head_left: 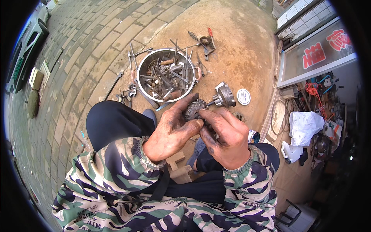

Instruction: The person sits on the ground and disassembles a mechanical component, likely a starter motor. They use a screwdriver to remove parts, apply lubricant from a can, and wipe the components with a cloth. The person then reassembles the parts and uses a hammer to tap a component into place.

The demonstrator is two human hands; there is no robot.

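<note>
A gear (195, 106) sits between the left hand (168, 131) and the right hand (227, 136). Ahead and to the left, tools (176, 73) lie in a basin (142, 65), with a wrench (115, 82) on the ground to its left. A housing (225, 95) lies just beyond the right hand, a round lid (243, 96) to its right. Farther right is a door (317, 56); far left, a car (29, 52).

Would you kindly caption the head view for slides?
Left hand and right hand hold a gear near a tool-filled basin.
</note>
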